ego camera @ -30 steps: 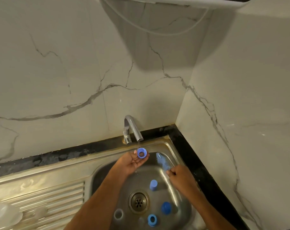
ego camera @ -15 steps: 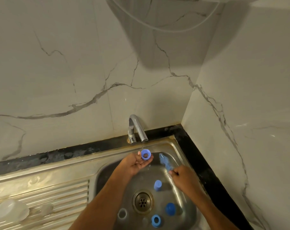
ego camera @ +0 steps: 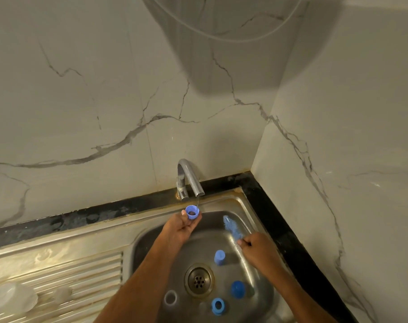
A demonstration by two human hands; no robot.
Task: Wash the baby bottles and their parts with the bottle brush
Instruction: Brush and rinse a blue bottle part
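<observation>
Marble-veined tiled corner, stainless steel sink with ribbed drainboard to the left. Thin stream falling from the tap onto the edge of a blue bottle ring. Ring pinched upright at the fingertips of the left hand, fingers closed round its base. Right hand closed on the handle of the blue bottle brush, bristles pointing toward the back wall of the basin. Loose in the basin near the drain: light-blue cap, dark-blue cap, blue ring, clear ring. Clear parts on the drainboard, too blurred to identify.
</observation>
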